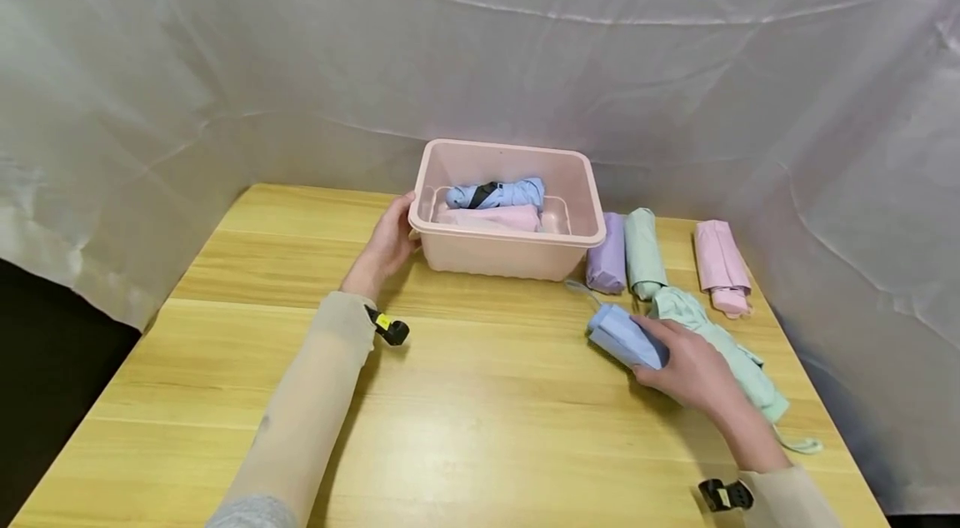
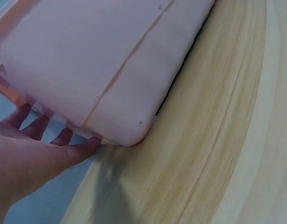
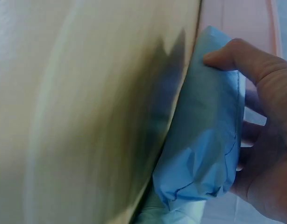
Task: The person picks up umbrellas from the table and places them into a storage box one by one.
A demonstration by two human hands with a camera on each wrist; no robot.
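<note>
Right hand (image 1: 693, 370) grips the blue folded umbrella (image 1: 622, 336) on the worktop (image 1: 480, 428); left hand (image 1: 386, 245), fingers relaxed, steadies the pink bin (image 1: 510, 249). Advise a firm wrap and lifting clear of the near rim.

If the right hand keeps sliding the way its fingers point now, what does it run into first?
The right hand grips a blue folded umbrella and points up-left toward the pink basket. The bare table between them looks free, so the basket's near wall would probably come first, though depth is hard to judge.

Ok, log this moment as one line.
left hand: steadies pink bin | right hand: grips blue folded umbrella on table | bin: two umbrellas inside
</note>
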